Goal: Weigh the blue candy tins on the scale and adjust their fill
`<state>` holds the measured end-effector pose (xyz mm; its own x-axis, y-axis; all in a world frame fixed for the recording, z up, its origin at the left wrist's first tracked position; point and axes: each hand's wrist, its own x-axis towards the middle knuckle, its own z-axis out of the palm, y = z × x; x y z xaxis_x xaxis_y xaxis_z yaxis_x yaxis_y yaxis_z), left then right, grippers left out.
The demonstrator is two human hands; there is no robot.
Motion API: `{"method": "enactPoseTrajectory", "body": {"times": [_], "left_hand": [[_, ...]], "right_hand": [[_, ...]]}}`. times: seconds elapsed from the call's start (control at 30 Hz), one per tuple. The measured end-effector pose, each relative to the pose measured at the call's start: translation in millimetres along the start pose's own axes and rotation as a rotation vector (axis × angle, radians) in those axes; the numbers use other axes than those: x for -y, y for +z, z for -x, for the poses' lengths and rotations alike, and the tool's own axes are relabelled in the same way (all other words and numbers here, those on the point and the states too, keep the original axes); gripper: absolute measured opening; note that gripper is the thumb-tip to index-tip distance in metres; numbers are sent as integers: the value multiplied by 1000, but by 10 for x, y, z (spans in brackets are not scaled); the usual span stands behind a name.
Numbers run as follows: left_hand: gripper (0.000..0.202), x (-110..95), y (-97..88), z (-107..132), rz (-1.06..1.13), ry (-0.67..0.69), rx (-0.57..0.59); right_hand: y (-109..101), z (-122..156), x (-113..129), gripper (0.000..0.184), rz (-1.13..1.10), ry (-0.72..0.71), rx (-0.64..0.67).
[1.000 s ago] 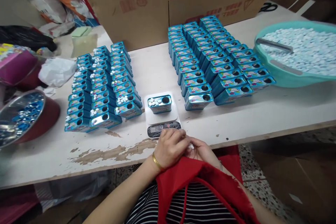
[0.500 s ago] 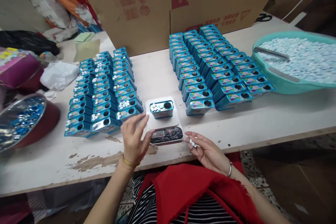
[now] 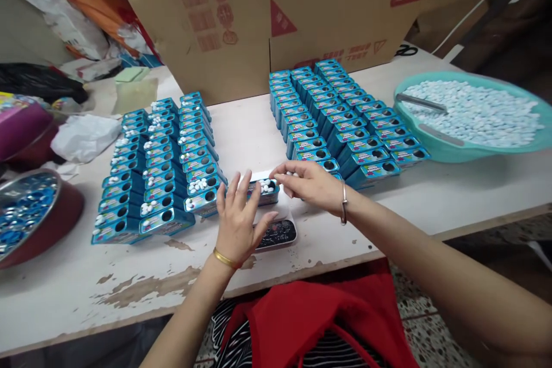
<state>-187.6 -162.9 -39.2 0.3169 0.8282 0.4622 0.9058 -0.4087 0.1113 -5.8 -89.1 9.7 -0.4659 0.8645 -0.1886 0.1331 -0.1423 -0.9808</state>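
A blue tin (image 3: 268, 189) with white tablets heaped on its top stands on a small white scale (image 3: 279, 232) at the table's near edge. My left hand (image 3: 238, 219) is open, its fingers spread upward, with the fingertips against the tin's left side. My right hand (image 3: 309, 183) reaches in from the right. Its fingers are pinched together over the tin's right end, and a bit of white shows under them. A gold bangle is on my left wrist and a silver one on my right.
Left of the scale stand rows of blue tins topped with tablets (image 3: 159, 167); right of it, rows of tins with open holes (image 3: 345, 115). At the far right is a teal basin (image 3: 435, 149) of white tablets with a metal scoop (image 3: 420, 102). At the left edge sits a metal bowl of blue caps (image 3: 26, 213). Cardboard boxes (image 3: 241, 17) stand behind.
Both hands rose from my lap to the table. My left hand opened and moved to the tin; my right hand carried white tablets up and over the tin.
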Motion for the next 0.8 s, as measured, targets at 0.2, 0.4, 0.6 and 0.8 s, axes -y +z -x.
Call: {"method": "enactPoseTrajectory", "body": {"times": [0.2, 0.4, 0.6, 0.8], "left_hand": [[48, -3, 48, -52, 39, -12, -61], [41, 37, 37, 21, 111, -59, -88], [46, 18, 97, 66, 128, -60, -71], [46, 71, 85, 128, 152, -99, -108]], "right_hand": [[73, -180, 172, 13, 618, -81, 55], [143, -225, 161, 14, 901, -132, 94], [162, -248, 115, 17, 871, -160, 100], [161, -244, 124, 20, 822, -184, 124]]}}
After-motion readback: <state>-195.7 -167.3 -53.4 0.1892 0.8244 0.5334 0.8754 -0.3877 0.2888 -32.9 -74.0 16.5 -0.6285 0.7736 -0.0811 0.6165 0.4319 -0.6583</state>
